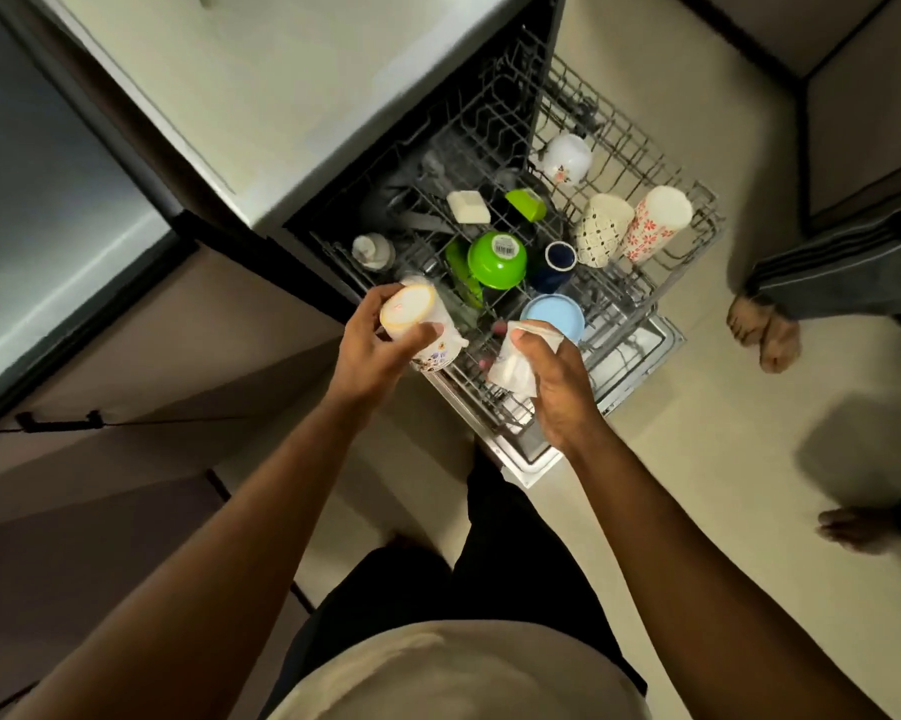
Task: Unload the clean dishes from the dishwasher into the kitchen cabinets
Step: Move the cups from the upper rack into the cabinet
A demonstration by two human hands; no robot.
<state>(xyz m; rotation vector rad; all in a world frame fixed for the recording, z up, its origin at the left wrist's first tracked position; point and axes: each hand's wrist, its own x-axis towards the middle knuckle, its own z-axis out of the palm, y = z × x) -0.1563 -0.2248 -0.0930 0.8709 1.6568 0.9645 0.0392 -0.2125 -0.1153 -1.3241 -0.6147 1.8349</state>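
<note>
The dishwasher's upper rack (646, 163) is pulled out below the counter, and both my hands are over its near corner. My left hand (381, 345) grips a white cup (422, 330) with a flower print, held on its side with the base towards me. My right hand (552, 387) holds a crumpled white cloth (511, 366). In the rack stand an upturned green bowl (498, 259), a light blue bowl (555, 314), a dark blue cup (560, 256), two patterned tumblers (601, 228) (656, 220), a white mug (568, 158) and a white lid (468, 206).
A pale counter (240, 96) overhangs the dishwasher on the left, with dark cabinet fronts (126, 381) below it. Another person's bare feet (765, 330) stand on the light floor (698, 485) to the right of the rack. The open dishwasher door (536, 459) lies under the rack.
</note>
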